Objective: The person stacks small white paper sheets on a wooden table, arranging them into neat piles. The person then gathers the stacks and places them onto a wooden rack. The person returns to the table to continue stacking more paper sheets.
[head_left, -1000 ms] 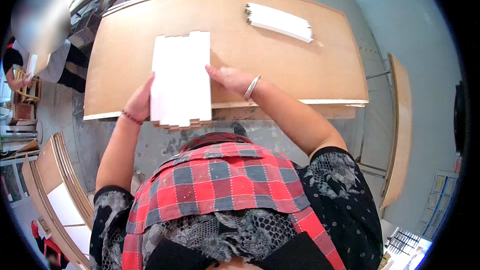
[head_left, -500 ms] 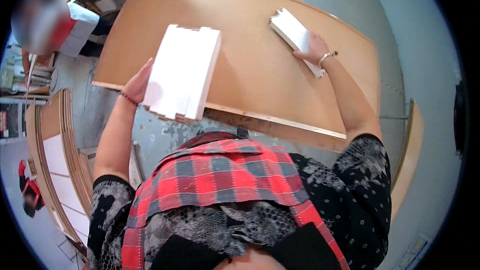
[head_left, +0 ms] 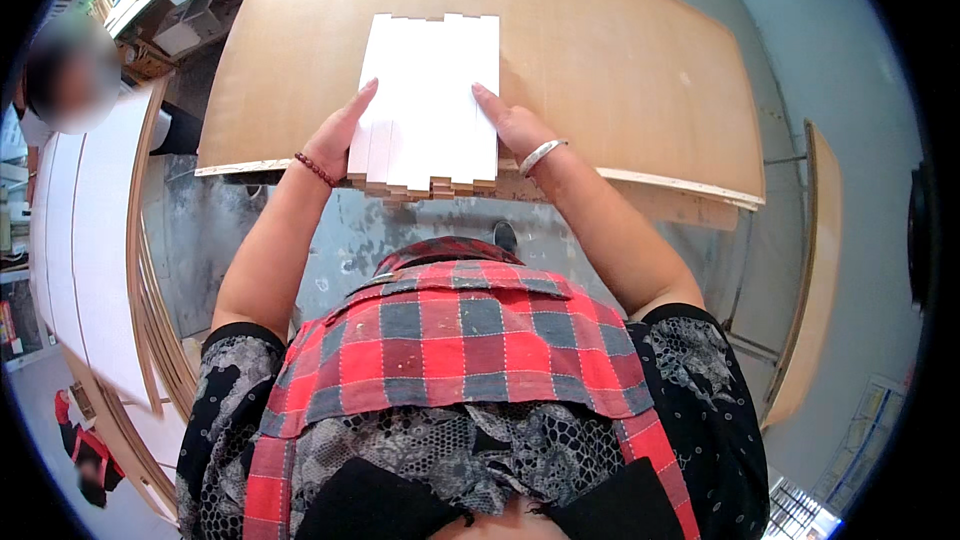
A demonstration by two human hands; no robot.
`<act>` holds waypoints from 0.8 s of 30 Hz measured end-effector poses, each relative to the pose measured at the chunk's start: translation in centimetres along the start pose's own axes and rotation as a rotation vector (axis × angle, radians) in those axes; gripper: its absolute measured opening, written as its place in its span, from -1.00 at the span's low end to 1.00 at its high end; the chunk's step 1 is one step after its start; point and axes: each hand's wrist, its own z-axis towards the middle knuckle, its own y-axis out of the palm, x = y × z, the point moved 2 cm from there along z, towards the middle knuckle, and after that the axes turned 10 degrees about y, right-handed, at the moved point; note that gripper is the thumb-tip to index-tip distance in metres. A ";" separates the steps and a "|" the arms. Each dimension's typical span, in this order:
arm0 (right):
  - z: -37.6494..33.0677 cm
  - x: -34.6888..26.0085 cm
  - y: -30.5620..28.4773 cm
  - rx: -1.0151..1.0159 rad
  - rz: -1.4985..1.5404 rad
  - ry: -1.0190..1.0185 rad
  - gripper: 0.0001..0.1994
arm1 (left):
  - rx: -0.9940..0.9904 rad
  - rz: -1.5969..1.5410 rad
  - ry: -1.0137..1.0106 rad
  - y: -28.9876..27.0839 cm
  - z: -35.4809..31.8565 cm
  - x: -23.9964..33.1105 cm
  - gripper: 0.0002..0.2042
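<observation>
While both hands, left hand [head_left: 337,137] and right hand [head_left: 508,125], press flat-fingered against its sides, the stack of white strips [head_left: 428,100] looks stiff, light, loose.

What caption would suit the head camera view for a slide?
Both hands, left hand and right hand, press the sides of a stack of white strips on a brown board.
</observation>
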 end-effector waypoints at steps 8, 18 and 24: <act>1.8 1.6 -2.1 -0.089 0.334 -0.369 -0.26 | -0.175 -0.004 0.197 -1.0 1.3 0.9 -0.30; -4.5 2.9 1.7 0.058 0.472 -0.307 -0.37 | -0.095 -0.087 0.270 2.3 -1.9 -2.3 -0.38; -10.2 9.3 2.4 -0.018 0.563 -0.415 -0.36 | -0.044 -0.148 0.297 4.8 -10.6 -6.3 -0.34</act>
